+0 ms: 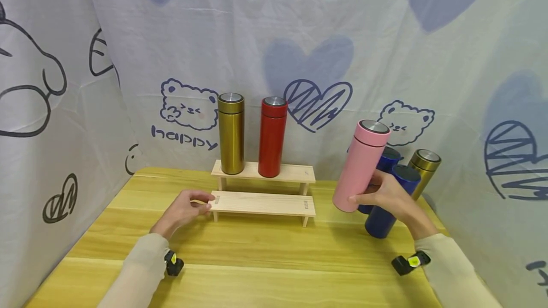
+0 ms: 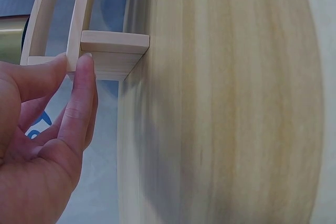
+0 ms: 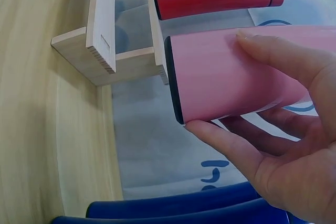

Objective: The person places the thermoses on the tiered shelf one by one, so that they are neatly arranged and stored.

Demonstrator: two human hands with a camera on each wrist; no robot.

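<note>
My right hand [image 1: 387,196] grips a pink thermos bottle [image 1: 358,170] around its lower half. The bottle is tilted, its steel-topped lid leaning right, and in the right wrist view its dark base [image 3: 174,80] is off the table. With thumb and fingers, my left hand [image 1: 183,209] pinches the left end of a two-step wooden display stand [image 1: 263,202] at the lower step. On the upper step [image 1: 296,173] a gold thermos bottle [image 1: 231,139] and a red thermos bottle [image 1: 272,139] stand upright. Nothing stands on the lower step.
To the right, two blue thermos bottles [image 1: 380,222] and another gold one [image 1: 426,161] stand close together behind my right hand, partly hidden by it. A printed cloth [image 1: 239,37] hangs behind and at both sides of the wooden table [image 1: 239,251].
</note>
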